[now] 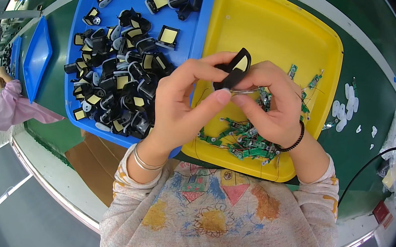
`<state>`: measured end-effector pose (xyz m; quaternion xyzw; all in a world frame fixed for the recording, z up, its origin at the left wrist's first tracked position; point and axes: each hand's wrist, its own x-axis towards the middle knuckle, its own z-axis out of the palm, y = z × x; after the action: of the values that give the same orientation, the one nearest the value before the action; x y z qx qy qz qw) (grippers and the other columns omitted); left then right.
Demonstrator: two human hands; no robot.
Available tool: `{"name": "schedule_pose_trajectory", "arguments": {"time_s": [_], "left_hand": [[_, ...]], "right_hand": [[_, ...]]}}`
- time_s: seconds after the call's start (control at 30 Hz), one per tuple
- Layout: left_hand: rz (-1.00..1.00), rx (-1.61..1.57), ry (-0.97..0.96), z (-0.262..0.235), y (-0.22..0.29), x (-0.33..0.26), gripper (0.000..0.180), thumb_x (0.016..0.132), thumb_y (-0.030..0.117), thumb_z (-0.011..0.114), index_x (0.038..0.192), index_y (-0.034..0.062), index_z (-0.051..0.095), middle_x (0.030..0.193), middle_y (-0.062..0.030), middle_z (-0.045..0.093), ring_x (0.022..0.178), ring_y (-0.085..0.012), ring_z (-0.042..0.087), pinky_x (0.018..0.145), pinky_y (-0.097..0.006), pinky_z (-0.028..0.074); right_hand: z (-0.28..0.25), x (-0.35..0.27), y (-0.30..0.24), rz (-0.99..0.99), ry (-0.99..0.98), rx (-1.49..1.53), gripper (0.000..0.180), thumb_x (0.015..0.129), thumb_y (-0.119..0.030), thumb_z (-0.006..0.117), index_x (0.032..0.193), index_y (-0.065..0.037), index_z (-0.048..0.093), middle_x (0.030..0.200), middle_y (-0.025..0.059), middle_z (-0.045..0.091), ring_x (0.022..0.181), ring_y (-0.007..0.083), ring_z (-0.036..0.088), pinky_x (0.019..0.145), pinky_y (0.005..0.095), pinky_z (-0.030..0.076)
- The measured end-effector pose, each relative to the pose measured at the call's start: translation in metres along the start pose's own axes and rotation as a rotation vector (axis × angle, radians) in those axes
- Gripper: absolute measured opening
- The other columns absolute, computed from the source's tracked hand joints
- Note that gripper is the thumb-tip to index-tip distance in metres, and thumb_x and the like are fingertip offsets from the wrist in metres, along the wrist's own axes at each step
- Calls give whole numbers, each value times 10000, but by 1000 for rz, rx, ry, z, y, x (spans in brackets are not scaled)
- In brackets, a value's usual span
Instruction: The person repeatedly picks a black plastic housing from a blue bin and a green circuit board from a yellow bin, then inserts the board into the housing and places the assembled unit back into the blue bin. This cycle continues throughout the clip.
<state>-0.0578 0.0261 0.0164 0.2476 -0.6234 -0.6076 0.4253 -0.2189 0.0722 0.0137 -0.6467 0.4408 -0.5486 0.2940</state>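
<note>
Green counter (pixel 372 71) under everything, blue tray (pixel 190 32) loaded with black housings (pixel 137 70) on my left, yellow tray (pixel 271 23) with wired green circuit boards (pixel 250 146) on my right. One loose housing (pixel 230 81) is up in front of me, above the yellow tray's left part. My left hand (pixel 179 96) has it pinched between thumb and fingers, and my right hand (pixel 283 104) has thumb and fingertips closed on something thin and silvery (pixel 245 91) (too small to tell what) at its lower end. I'd let the left do the steadying, work the right in small nudges, and keep thumbs off that pale yellow pad (pixel 242 63).
</note>
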Motion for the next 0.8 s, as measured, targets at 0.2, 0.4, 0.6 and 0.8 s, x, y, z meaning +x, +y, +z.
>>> {"name": "schedule_pose_trajectory", "arguments": {"time_s": [0.2,0.4,0.6,0.8], "left_hand": [[33,44,-1,-3,4,-4,148,774,7,561,888,-15,469,1108,-284,494,986,-264,543,886,-364,399],[28,50,24,-4,1,-2,215,742,8,605,932,-36,515,1114,-232,504,1000,-229,531,850,-317,418],[35,188,3,-5,1,4,384,665,26,694,1004,4,515,1159,-117,437,896,-136,527,755,-236,436],[-4,-4,195,-3,6,4,292,732,18,629,1000,6,512,930,-85,580,848,-134,550,771,-244,413]], "right_hand": [[-2,3,2,-95,26,-68,181,686,-46,662,841,-30,571,760,72,566,591,157,521,522,229,409],[-2,-3,-4,170,-7,-42,147,687,-60,678,803,-39,592,734,54,574,555,116,491,516,209,384],[-1,-4,2,314,53,328,157,741,-38,647,879,-7,581,782,30,591,663,78,555,589,198,454],[-6,-4,-2,469,-52,573,166,765,-9,616,912,25,547,833,59,589,689,90,590,605,200,486]]}}
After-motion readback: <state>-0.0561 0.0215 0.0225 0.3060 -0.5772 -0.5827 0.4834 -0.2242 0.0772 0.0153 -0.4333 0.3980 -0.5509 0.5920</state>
